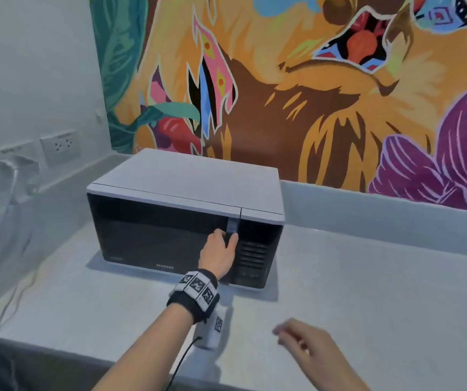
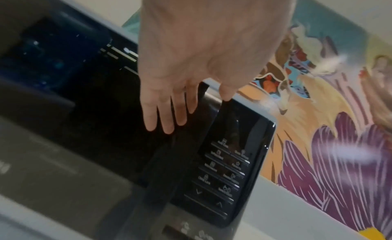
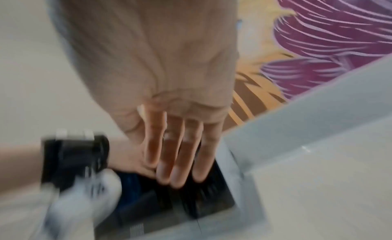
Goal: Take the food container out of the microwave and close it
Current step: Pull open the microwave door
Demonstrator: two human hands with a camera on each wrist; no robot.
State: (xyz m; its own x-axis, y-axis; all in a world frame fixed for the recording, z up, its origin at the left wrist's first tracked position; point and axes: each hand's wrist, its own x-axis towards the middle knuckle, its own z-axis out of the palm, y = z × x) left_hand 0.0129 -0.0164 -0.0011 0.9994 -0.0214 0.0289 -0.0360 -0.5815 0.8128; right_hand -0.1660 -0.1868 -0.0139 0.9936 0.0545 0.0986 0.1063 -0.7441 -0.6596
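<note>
A white microwave (image 1: 184, 187) with a dark glass door stands on the counter, door closed. The food container is hidden; only a faint bluish shape (image 2: 42, 62) shows through the glass. My left hand (image 1: 222, 244) is at the vertical door handle (image 1: 232, 225). Its straight fingers (image 2: 167, 119) lie on the door just left of the handle (image 2: 169, 168), and the thumb is on the handle's right side. My right hand (image 1: 302, 342) hovers over the counter in front of the microwave, fingers (image 3: 176, 159) straight and holding nothing.
The button panel (image 2: 224, 173) is right of the handle. Wall sockets (image 1: 57, 145) with a plugged white cable (image 1: 15, 187) are at the left. Grey counter (image 1: 381, 292) stretches to the right, with a painted mural wall behind.
</note>
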